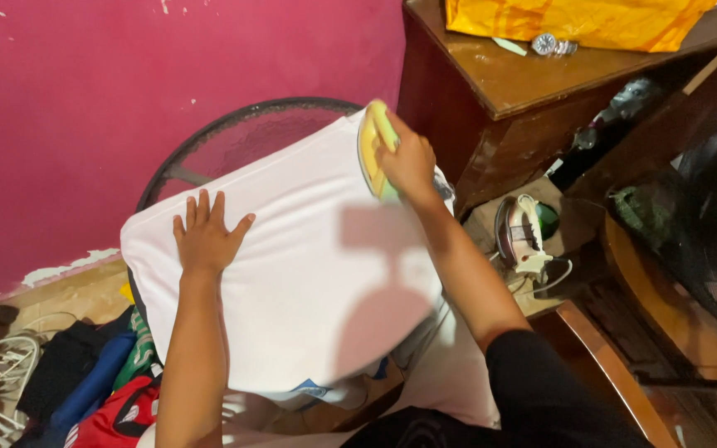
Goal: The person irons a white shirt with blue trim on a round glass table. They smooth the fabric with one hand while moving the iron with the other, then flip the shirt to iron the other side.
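Both hands work the white cloth (309,274): left hand (207,235) flat, fingers spread, should keep it taut while right hand (410,162), closed around the yellow iron (369,149), glides near its far edge.

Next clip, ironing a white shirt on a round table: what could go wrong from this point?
The iron under the right hand sits at the far edge of the white shirt, so it could slip off the table. The left hand lies flat on the cloth and could get burned if the iron swings that way.
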